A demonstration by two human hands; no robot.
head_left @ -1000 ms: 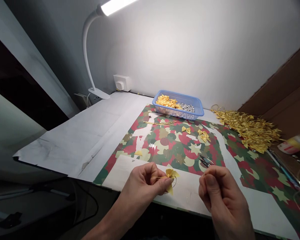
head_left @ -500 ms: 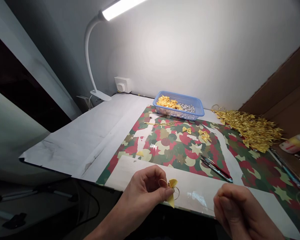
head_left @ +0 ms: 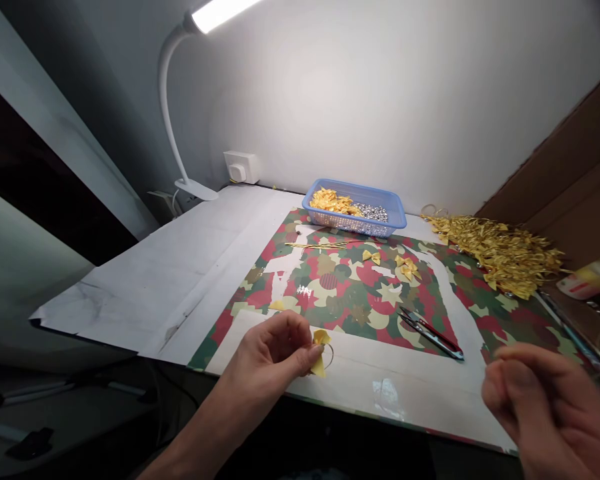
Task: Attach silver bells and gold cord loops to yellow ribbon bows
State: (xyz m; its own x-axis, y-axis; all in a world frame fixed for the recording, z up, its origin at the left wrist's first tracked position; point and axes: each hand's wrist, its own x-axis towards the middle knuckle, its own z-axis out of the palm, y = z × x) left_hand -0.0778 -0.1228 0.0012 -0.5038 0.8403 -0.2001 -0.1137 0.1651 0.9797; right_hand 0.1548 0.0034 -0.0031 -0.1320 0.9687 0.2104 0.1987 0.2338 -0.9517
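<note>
My left hand [head_left: 280,353] pinches a yellow ribbon bow [head_left: 321,357] between thumb and fingertips, just above the table's front edge. A thin cord loop [head_left: 330,355] curves out at the bow's right side. Well to the right, my right hand [head_left: 545,400] is closed, thumb against the bent forefinger; whatever it grips is too fine or too hidden to make out. Between the hands, further back, thread snips [head_left: 433,335] lie on the camouflage-patterned sheet [head_left: 350,287]. Loose yellow bows [head_left: 407,267] and several gold cords [head_left: 317,245] rest behind them.
A blue basket [head_left: 397,220] against the wall holds yellow bows [head_left: 333,201] and small silver bells [head_left: 373,212]. To its right lies a heap of corded gold bows [head_left: 500,257]. A lit white lamp [head_left: 167,107] stands at the back left, and a bottle [head_left: 590,277] lies far right.
My left hand has moved left and slightly up with the bow. My right hand has drawn away to the right, widening the gap between the hands. The view has shifted slightly.
</note>
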